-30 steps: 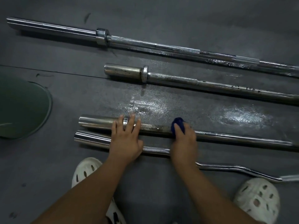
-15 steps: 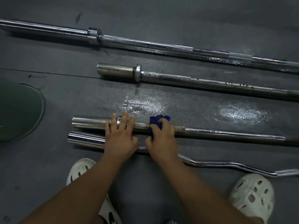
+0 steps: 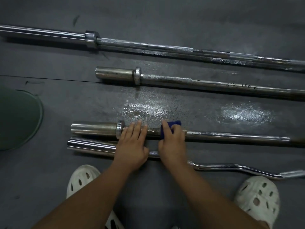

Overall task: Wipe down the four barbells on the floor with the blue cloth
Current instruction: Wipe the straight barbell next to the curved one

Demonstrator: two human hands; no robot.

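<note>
Several steel barbells lie side by side on the dark rubber floor. The longest bar [image 3: 165, 47] is farthest away, and a shorter rusty bar [image 3: 206, 83] lies below it. The third bar [image 3: 231, 137] runs under both my hands. A curved curl bar [image 3: 231, 168] is nearest me. My left hand [image 3: 132, 142] lies flat with straight fingers on the third bar, just right of its collar [image 3: 120, 129]. My right hand [image 3: 173, 142] holds the blue cloth [image 3: 171, 127] wrapped over that bar's rusty shaft.
A dark green round plate [image 3: 18, 119] lies on the floor at the left. Wet shiny patches [image 3: 145, 109] mark the floor between the second and third bars. My white perforated shoes [image 3: 82, 180] [image 3: 259, 197] stand at the bottom.
My right hand slid the cloth left along the third bar, toward my left hand, then a little back right. My left hand shifted slightly right past the collar.
</note>
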